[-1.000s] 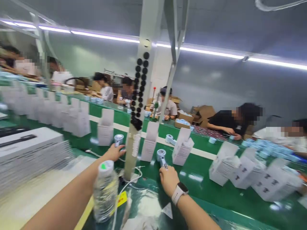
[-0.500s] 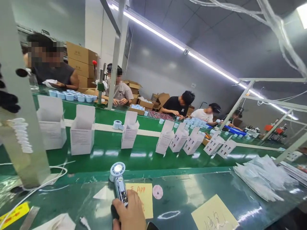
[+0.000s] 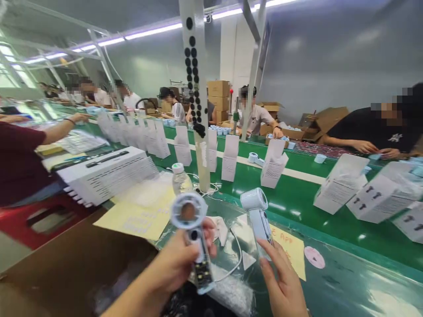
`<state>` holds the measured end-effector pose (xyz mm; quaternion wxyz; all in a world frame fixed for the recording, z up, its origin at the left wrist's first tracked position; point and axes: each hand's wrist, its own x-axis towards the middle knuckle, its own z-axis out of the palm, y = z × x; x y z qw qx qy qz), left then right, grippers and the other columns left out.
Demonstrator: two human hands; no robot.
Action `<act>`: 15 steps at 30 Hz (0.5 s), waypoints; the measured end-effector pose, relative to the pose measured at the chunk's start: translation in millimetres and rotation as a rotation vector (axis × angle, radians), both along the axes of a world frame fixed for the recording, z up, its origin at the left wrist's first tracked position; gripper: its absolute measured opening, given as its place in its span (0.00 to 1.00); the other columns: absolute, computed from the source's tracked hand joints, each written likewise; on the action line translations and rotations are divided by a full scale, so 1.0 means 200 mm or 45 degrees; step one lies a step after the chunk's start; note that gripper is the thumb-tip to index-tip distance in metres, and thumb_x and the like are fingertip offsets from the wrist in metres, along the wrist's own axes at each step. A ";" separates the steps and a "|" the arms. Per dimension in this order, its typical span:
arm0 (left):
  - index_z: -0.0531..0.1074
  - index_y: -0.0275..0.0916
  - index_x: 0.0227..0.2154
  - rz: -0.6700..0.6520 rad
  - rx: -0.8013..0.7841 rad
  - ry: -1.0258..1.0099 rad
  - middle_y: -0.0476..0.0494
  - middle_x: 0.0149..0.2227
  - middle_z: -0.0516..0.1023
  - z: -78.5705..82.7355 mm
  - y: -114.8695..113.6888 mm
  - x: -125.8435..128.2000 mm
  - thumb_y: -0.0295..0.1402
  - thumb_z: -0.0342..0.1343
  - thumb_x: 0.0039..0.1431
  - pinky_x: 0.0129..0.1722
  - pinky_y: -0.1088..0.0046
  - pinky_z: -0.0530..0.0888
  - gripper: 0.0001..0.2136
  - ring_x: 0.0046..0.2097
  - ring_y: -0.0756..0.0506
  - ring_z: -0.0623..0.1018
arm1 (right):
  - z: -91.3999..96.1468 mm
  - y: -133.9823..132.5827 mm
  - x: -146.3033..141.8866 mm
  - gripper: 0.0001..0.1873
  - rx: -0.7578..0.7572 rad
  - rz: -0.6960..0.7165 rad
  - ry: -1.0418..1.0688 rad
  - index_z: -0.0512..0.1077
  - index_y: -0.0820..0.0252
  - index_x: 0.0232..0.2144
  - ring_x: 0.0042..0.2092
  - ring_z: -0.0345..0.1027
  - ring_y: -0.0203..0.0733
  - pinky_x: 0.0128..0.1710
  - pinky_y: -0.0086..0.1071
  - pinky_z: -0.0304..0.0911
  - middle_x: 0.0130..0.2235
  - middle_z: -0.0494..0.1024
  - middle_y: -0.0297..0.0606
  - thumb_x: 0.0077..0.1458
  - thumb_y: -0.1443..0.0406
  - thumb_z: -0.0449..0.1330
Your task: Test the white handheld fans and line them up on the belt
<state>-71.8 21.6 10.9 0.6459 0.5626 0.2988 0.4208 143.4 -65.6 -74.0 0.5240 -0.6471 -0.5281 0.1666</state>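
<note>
Left hand [image 3: 173, 268] closes around an opened handheld fan [image 3: 201, 268]; right hand [image 3: 280, 281] lightly pinches a pale blue fan [image 3: 259, 224], a hold that could let it slip onto the bench [image 3: 346, 281].

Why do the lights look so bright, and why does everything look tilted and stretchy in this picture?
In the head view, the ceiling light strip glows almost white, the white post leans because the whole view is tilted, the right hand looks stretched near the bottom edge, and glare shines on the green bench at lower right.
</note>
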 end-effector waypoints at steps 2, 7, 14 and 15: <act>0.74 0.36 0.37 -0.047 -0.272 -0.231 0.47 0.30 0.74 -0.06 -0.03 0.09 0.58 0.66 0.42 0.31 0.73 0.72 0.29 0.30 0.49 0.75 | 0.00 -0.03 -0.06 0.19 0.079 0.006 -0.130 0.71 0.40 0.56 0.63 0.62 0.58 0.56 0.51 0.66 0.61 0.68 0.39 0.65 0.57 0.52; 0.76 0.36 0.34 -0.305 -0.667 -0.627 0.39 0.39 0.81 -0.17 -0.02 0.23 0.60 0.59 0.49 0.50 0.64 0.72 0.27 0.46 0.40 0.79 | -0.06 -0.05 -0.16 0.26 0.392 0.236 -0.469 0.66 0.38 0.59 0.61 0.64 0.56 0.55 0.52 0.67 0.61 0.68 0.40 0.62 0.67 0.49; 0.75 0.37 0.32 -0.225 -0.607 -0.881 0.39 0.42 0.81 -0.14 0.01 0.07 0.58 0.55 0.55 0.46 0.64 0.75 0.25 0.42 0.41 0.81 | 0.00 0.21 -0.08 0.14 -0.320 0.190 -0.519 0.67 0.59 0.47 0.37 0.75 0.52 0.35 0.42 0.71 0.37 0.78 0.45 0.63 0.60 0.50; 0.75 0.37 0.33 -0.231 -0.588 -0.889 0.39 0.42 0.81 -0.13 0.01 0.05 0.58 0.55 0.55 0.45 0.65 0.75 0.25 0.41 0.41 0.81 | 0.01 0.29 -0.08 0.09 -0.402 0.217 -0.552 0.69 0.59 0.39 0.37 0.74 0.55 0.35 0.43 0.70 0.36 0.76 0.47 0.60 0.61 0.52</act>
